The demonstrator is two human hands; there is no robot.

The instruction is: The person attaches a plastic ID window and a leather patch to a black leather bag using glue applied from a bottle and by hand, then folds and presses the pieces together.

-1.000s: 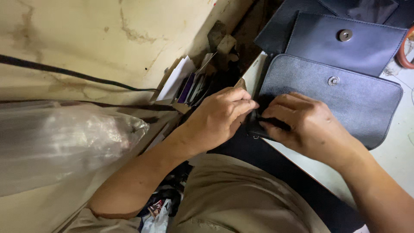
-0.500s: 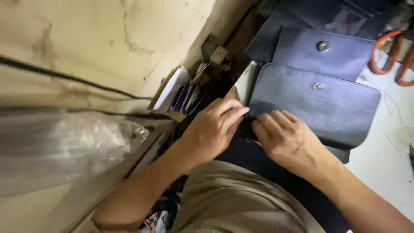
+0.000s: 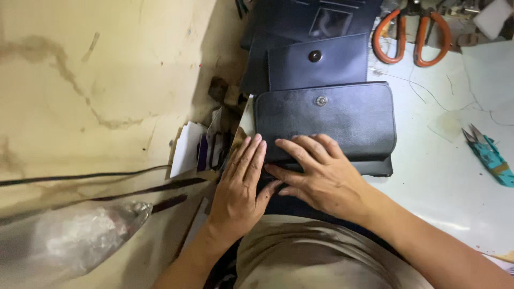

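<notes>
Both hands differ from the earlier pictures. The left hand (image 3: 239,184), previously curled with fingertips pinching at the near edge of the black leather pouch (image 3: 326,120), now lies flat, fingers straight and together, along the pouch's left near corner. The right hand (image 3: 316,174), previously bunched over the same edge, is now spread open, palm down, fingers pressing on the pouch's lower margin. The view has swung: orange-handled scissors (image 3: 411,37) now show in full, and a teal thread snip (image 3: 488,155) has come into view on the worktop (image 3: 444,182).
</notes>
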